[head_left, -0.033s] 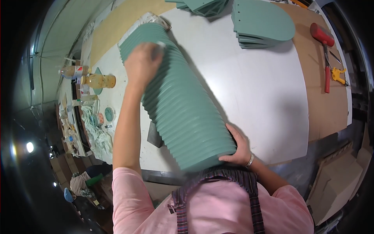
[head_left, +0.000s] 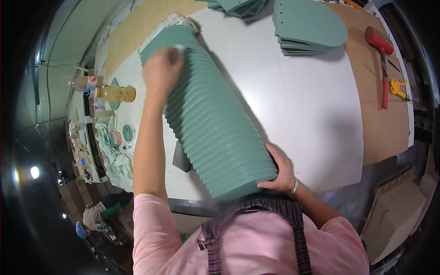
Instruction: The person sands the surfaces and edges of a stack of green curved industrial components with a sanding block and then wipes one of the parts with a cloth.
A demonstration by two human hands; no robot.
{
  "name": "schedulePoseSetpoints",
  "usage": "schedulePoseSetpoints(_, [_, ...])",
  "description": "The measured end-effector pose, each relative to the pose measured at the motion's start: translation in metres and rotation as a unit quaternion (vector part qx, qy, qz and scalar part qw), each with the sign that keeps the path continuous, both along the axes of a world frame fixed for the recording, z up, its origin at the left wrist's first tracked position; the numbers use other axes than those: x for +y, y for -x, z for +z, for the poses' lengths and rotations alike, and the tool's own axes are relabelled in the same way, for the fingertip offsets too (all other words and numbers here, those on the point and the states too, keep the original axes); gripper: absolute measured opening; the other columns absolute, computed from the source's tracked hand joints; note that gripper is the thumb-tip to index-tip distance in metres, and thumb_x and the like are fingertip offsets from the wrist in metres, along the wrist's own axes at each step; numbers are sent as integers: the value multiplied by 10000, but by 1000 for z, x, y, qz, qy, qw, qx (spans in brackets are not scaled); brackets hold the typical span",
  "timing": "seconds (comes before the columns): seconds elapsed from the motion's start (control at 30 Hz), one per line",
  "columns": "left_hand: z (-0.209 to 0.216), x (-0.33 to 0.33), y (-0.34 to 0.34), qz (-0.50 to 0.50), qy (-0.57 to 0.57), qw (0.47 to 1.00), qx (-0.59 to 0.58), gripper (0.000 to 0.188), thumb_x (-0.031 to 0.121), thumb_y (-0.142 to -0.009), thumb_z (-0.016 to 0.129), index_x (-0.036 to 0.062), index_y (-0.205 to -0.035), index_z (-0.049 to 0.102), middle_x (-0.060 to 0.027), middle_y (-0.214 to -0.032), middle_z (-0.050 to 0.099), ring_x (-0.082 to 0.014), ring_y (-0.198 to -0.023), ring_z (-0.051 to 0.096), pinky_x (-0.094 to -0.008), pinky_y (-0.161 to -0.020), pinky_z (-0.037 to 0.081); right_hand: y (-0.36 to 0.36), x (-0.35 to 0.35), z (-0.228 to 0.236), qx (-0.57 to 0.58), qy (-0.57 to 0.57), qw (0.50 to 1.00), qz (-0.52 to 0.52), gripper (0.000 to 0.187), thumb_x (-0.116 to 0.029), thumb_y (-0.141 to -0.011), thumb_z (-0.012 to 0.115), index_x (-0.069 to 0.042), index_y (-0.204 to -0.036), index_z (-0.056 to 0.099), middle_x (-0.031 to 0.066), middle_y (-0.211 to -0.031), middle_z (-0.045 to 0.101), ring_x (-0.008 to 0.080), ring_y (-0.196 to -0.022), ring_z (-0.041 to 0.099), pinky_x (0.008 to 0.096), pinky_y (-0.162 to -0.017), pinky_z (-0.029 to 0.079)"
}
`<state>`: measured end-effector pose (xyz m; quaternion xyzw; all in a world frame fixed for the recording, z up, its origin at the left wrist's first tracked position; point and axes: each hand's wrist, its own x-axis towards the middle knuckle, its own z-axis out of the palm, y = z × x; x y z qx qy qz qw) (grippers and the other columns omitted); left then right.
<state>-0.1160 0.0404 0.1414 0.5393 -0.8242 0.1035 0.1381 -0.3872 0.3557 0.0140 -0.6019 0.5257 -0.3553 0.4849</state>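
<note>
A long row of green, round-edged boards (head_left: pixel 220 123) lies overlapped on the white tabletop, running from far left toward my body. Over its far part, my left hand (head_left: pixel 160 68) is closed on a small whitish piece (head_left: pixel 180 47), perhaps a wad of cloth; motion blurs it. My right hand (head_left: pixel 280 172) grips the row's near right corner, its thumb on the end face and its fingers along the side. A crumpled pale wrapped bundle (head_left: pixel 183 20) sits against the far end. Beside the row's left side, a dark grey block (head_left: pixel 182 158) shows in part.
More green boards (head_left: pixel 311 25) are stacked at the back. A red mallet (head_left: pixel 380 41) and a yellow air gun (head_left: pixel 398 88) lie on brown cardboard at right. Bottles (head_left: pixel 117 94), a small round tub (head_left: pixel 128 133) and a crumpled cloth (head_left: pixel 114 160) stand along the left edge.
My left hand has shifted slightly left and toward the far end with the whitish piece. My right hand stays on the near corner.
</note>
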Motion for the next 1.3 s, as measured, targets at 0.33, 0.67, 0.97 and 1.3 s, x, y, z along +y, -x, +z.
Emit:
schedulePoseSetpoints(0.33, [-4,10,-41,144,-7,989,36,278,332,-857,745,126,-1043,726,-84,-986,733,-313,-894,712,-437,-766,554,-3,1,1,-2,13,1000,-2,1140,-440,-581,927,-78,-1534,417,227,-1456,535,403,-1311,548,452,-1111,452])
schedulePoseSetpoints(0.67, [-3,79,-3,61,-32,994,80,250,232,-821,786,86,-1009,710,-83,-944,741,-272,-824,721,-388,-739,554,3,2,-3,3,4,1000,-5,1128,-439,-590,926,-73,-1529,418,237,-1447,537,408,-1303,552,455,-1100,458])
schedulePoseSetpoints(0.97, [1,130,9,26,-103,977,184,262,188,-791,809,70,-997,699,-82,-868,718,-236,-721,702,-353,-671,556,0,2,-12,-2,57,998,-19,1127,-438,-584,938,-45,-1515,438,232,-1432,556,397,-1289,571,445,-1093,466])
schedulePoseSetpoints(1.3, [5,136,-32,120,-48,966,224,258,186,-795,815,68,-986,689,-81,-876,718,-246,-744,704,-361,-695,554,-7,2,-9,-17,63,998,-27,1127,-457,-582,935,-29,-1505,450,239,-1411,573,401,-1267,586,453,-1078,471])
